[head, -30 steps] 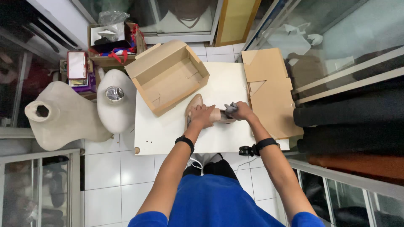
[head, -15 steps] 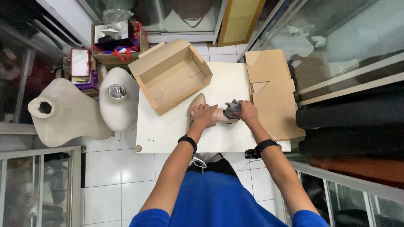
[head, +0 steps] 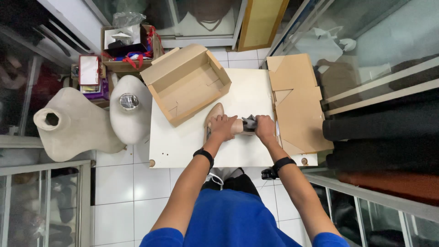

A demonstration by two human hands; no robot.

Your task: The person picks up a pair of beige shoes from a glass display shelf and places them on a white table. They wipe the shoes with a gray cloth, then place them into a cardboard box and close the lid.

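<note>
Pinning a beige shoe [head: 215, 115] mid-table with the left hand [head: 222, 128], the right hand [head: 264, 129] grips grey stuffing [head: 249, 122] at its opening, likely needing firmer pushing in.

You stand over a small white table [head: 183, 151] set on a floor of white tiles [head: 119, 192]. At nine o'clock you have two pale cloth dress forms [head: 77, 123], one with a metal cap at its neck. At eleven o'clock a cluttered carton [head: 125, 45] sits beside a stack of small boxes [head: 89, 73]. At twelve o'clock a glass-fronted cabinet [head: 201, 18] and a yellow panel [head: 260, 20] line the wall. At three o'clock you see glass shelving [head: 379, 87] with rolls of dark fabric [head: 379, 137]. Light is even and soft.
</note>
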